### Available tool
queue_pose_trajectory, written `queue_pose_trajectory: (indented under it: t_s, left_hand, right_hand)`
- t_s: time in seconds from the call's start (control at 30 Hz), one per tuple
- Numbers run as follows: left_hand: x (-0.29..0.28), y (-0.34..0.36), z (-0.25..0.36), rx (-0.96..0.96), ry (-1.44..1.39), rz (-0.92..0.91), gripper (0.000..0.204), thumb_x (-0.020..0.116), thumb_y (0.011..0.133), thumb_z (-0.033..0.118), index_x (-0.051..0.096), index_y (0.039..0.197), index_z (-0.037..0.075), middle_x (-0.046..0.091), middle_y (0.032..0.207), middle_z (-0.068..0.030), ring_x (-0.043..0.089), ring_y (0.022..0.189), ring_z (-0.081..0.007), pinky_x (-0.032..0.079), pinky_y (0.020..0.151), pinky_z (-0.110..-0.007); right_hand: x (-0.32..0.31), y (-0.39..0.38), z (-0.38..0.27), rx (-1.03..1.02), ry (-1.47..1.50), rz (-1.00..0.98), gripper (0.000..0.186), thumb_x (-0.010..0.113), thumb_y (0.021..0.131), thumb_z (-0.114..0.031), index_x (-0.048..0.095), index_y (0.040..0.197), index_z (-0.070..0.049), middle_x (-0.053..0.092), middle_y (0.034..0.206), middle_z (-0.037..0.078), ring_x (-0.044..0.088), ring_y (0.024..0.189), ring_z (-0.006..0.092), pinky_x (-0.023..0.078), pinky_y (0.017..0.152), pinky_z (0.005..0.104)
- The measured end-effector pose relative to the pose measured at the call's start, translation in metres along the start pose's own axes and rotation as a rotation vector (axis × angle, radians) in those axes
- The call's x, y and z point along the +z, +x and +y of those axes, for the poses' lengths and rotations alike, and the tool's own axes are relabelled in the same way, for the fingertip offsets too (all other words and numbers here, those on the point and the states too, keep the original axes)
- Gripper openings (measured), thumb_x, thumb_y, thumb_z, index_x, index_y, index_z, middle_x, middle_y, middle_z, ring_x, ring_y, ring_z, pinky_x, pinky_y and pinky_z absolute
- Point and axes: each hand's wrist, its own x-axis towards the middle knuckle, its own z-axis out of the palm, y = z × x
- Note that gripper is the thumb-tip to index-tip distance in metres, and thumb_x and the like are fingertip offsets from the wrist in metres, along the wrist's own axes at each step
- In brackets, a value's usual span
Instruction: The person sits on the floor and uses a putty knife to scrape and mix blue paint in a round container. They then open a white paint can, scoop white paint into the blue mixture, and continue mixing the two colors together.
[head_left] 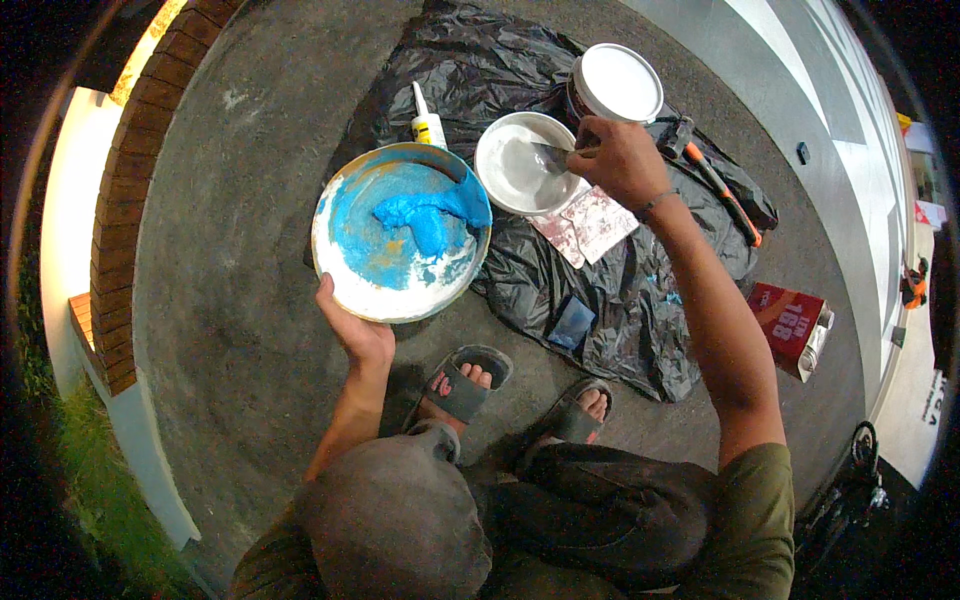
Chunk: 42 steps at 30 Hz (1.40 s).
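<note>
My left hand [358, 330] grips the lower rim of a round shallow pan [375, 300], thumb up along its side. Bright blue paste [425, 222] lies heaped in it, with blue and white smears over the inside. My right hand [618, 160] is closed round a flat-bladed scraper, probably a putty knife [549, 157]; its handle is mostly hidden by my fingers. The blade reaches into a white tub [487, 185] holding pale grey-white material. The tub stands right of the pan, on a black plastic sheet [640, 330].
A lidded white-topped bucket [620, 85], a sealant tube [428, 120] and an orange-handled hammer [722, 190] surround the tub. Below it lies a pink-stained board [597, 232]; nearer, a blue flat piece [572, 325]. A red can [785, 325] stands at right. A wooden-slatted bench edge [125, 210] curves along the left.
</note>
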Motion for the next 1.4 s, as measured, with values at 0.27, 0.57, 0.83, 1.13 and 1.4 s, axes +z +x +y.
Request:
queue_pose_trajectory:
  t_s: [0.27,0.57,0.83,1.13,1.4]
  left_hand:
    - [-0.001,-0.001,0.001,0.022,-0.007,-0.025,0.063,0.04,0.099,0.049,0.043,0.143,0.003,0.05,0.143,-0.0124,0.049,0.13,-0.027,0.036,0.109,-0.041]
    - [0.005,-0.004,0.0,0.006,-0.017,-0.02,0.063,0.04,0.099,0.048,0.043,0.143,0.002,0.051,0.142,-0.0121,0.049,0.129,-0.0267,0.037,0.108,-0.04]
    - [0.002,-0.002,0.002,0.023,-0.013,-0.011,0.061,0.039,0.1,0.047,0.044,0.142,0.003,0.051,0.142,-0.0118,0.05,0.129,-0.0266,0.037,0.108,-0.04]
    - [0.006,-0.004,0.004,-0.01,-0.019,0.016,0.063,0.039,0.099,0.049,0.044,0.142,0.003,0.052,0.141,-0.0122,0.051,0.128,-0.0267,0.038,0.108,-0.04]
    - [0.004,-0.003,0.002,-0.014,-0.027,-0.011,0.064,0.039,0.099,0.049,0.043,0.143,0.002,0.051,0.142,-0.0123,0.049,0.13,-0.0268,0.037,0.108,-0.041]
  right_hand:
    - [-0.019,-0.005,-0.02,-0.248,-0.208,0.224,0.023,0.069,0.079,-0.023,0.064,0.095,-0.007,0.07,0.084,0.013,0.069,0.078,0.0361,0.055,0.068,0.0476]
    - [0.004,-0.01,-0.02,-0.24,-0.318,0.093,0.03,0.071,0.076,-0.021,0.063,0.103,-0.012,0.067,0.094,0.01,0.069,0.081,0.034,0.056,0.067,0.0466]
    - [-0.03,-0.017,-0.045,-0.235,-0.3,0.123,0.028,0.073,0.075,-0.022,0.063,0.099,-0.011,0.068,0.087,0.012,0.069,0.081,0.0349,0.056,0.068,0.047]
    - [0.014,-0.002,-0.007,-0.029,-0.307,0.053,0.029,0.075,0.076,-0.026,0.067,0.1,-0.011,0.069,0.085,0.017,0.069,0.082,0.0378,0.057,0.071,0.0505]
    - [0.028,0.015,0.025,0.196,0.052,-0.005,0.03,0.079,0.071,-0.033,0.072,0.08,-0.005,0.072,0.081,0.019,0.071,0.078,0.0345,0.057,0.075,0.043]
